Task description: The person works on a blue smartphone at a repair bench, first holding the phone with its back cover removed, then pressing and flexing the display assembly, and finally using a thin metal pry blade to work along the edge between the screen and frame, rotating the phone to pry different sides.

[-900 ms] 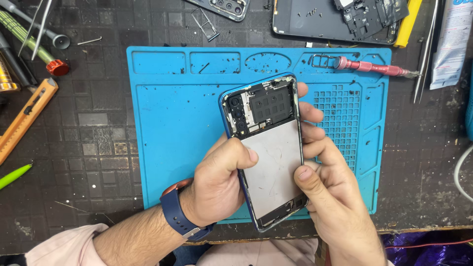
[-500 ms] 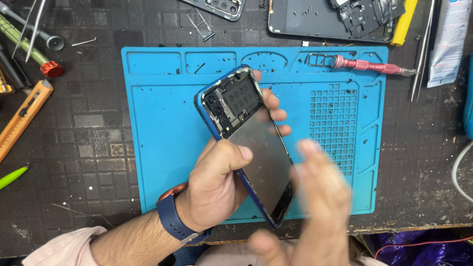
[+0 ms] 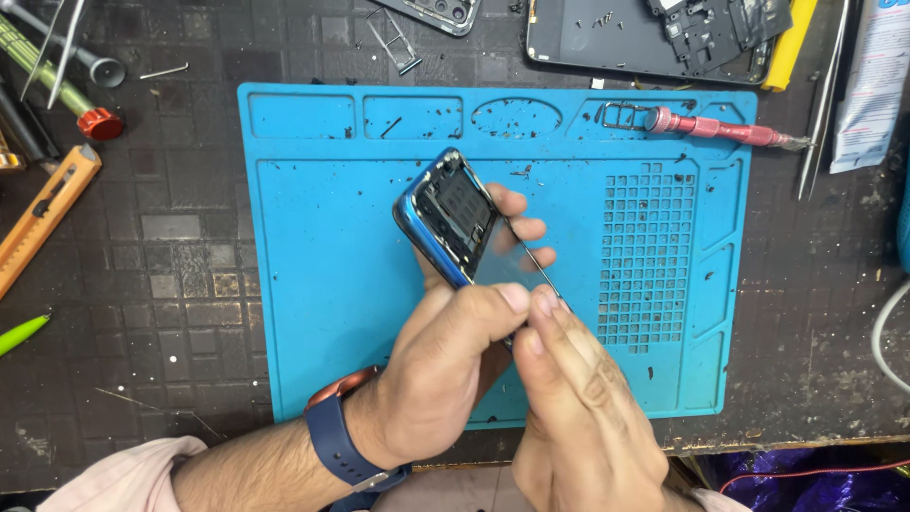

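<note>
Head view: my left hand (image 3: pixel 445 365) grips the opened phone (image 3: pixel 453 216) tilted above the blue mat (image 3: pixel 313 246), right fingers (image 3: pixel 550 327) pinching its edge, so I think a hard pull could crack it.

The opened phone (image 3: pixel 453 216) has a glossy blue edge and dark, black-grey insides, and it sits over a bright blue mat (image 3: pixel 322 284) patterned with a grid of small square holes and speckled with dark specks. The tabletop (image 3: pixel 142 275) is black-grey with a faint square grid, and on it lie an orange knife (image 3: pixel 43 213), a pink-red screwdriver (image 3: pixel 720 130) and a lime-green pen (image 3: pixel 21 334). The watch strap (image 3: pixel 336 446) is navy with a copper-coloured case, the sleeve (image 3: pixel 123 479) pale pink.
</note>
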A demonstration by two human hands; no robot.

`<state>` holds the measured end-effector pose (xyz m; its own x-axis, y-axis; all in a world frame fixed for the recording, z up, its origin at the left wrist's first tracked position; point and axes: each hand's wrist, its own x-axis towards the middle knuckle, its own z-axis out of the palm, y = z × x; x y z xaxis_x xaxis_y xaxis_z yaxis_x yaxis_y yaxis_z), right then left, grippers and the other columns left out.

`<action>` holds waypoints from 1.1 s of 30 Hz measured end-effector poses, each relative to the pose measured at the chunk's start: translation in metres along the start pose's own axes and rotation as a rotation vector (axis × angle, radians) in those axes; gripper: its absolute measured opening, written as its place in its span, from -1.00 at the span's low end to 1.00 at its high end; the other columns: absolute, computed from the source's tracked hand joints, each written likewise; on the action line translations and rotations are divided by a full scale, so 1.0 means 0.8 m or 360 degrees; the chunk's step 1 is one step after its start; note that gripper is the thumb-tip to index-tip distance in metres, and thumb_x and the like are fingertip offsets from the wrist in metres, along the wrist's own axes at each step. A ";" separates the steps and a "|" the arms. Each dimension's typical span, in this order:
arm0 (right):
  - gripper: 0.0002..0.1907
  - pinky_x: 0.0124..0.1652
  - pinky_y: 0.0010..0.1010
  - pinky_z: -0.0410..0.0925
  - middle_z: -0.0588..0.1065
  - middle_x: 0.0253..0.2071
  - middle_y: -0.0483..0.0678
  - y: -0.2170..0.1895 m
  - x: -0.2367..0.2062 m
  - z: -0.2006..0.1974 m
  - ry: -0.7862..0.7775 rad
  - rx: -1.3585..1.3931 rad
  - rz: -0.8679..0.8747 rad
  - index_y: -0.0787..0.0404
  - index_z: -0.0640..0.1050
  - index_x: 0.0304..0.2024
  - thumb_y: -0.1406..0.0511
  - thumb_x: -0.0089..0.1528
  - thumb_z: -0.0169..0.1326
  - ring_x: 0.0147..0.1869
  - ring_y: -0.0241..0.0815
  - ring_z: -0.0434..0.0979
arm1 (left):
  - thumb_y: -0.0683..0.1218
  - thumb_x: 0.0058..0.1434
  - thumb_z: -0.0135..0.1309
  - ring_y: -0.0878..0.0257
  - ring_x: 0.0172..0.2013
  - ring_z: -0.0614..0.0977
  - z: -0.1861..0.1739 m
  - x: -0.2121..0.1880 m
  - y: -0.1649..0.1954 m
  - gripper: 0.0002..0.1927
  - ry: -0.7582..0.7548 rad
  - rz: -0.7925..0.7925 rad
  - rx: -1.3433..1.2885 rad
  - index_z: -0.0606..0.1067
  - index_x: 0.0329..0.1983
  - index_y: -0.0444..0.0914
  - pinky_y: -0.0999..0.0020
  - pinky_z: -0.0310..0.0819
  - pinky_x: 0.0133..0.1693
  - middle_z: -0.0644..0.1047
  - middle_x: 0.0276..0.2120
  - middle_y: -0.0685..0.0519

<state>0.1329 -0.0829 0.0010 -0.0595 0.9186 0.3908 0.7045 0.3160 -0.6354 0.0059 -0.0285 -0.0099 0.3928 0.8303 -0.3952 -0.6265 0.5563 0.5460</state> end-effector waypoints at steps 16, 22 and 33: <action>-0.77 -0.09 -0.36 0.56 0.62 -0.10 0.14 0.041 0.078 -0.071 -0.0189 0.0026 0.0143 0.38 0.57 -0.11 0.61 0.20 0.16 -0.08 -0.11 0.72 | 0.08 0.46 0.20 0.15 0.41 0.20 0.020 0.009 0.044 -0.13 -0.0051 0.0961 0.1155 -0.12 0.53 -0.19 0.23 0.06 0.50 0.10 0.44 -0.06; -0.70 -0.11 -0.40 0.56 0.61 -0.16 0.11 0.087 0.104 -0.067 -0.0460 0.0329 -0.0138 0.38 0.58 -0.13 0.64 0.10 0.13 -0.07 -0.09 0.70 | -0.09 0.23 0.31 0.00 0.08 0.57 0.009 0.023 0.098 -0.50 -0.0451 0.1259 0.2585 0.42 0.20 -0.26 0.11 0.44 0.17 0.55 0.04 -0.04; -0.77 -0.18 -0.45 0.57 0.62 -0.19 0.09 0.095 0.105 -0.061 -0.0467 0.0288 -0.0236 0.37 0.57 -0.16 0.61 0.14 0.18 -0.11 -0.10 0.71 | -0.07 0.26 0.32 0.27 -0.09 0.70 0.005 0.031 0.093 -0.71 -0.0390 0.1264 0.2549 0.58 0.03 -0.11 0.12 0.57 0.21 0.66 -0.11 0.18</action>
<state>0.2157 0.0067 0.0178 -0.3701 0.8803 0.2968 0.5381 0.4636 -0.7040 -0.0286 0.0337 0.0242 0.5276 0.7895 0.3136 0.4362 -0.5686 0.6974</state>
